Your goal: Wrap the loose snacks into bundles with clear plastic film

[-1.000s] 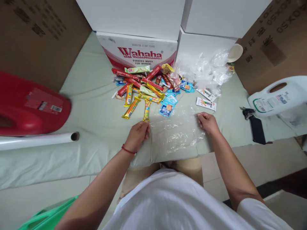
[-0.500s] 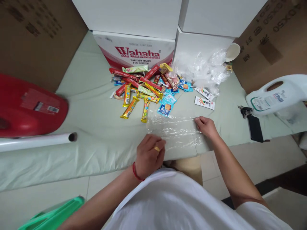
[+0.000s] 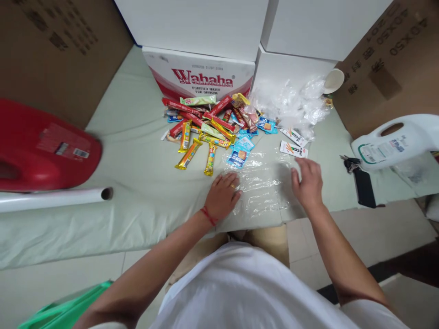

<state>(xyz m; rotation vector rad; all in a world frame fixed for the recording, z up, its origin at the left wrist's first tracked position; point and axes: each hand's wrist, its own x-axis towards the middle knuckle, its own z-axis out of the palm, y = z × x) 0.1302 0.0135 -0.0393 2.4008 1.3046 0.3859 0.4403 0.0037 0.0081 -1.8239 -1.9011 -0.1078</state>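
Fingers of the left hand lie stretched out, palm down and gripping nothing, at the left side of the clear film. The right hand is loosely spread at the film's right side, thumb apart, also without a grip; whether it touches the film I cannot tell. The film lies near the front edge of the counter, seemingly mostly spread, with creases left to smooth. Farther from that edge, yellow snack bars and blue packets lie loose, apparently not enclosed by it; white packets sit just beyond the right hand.
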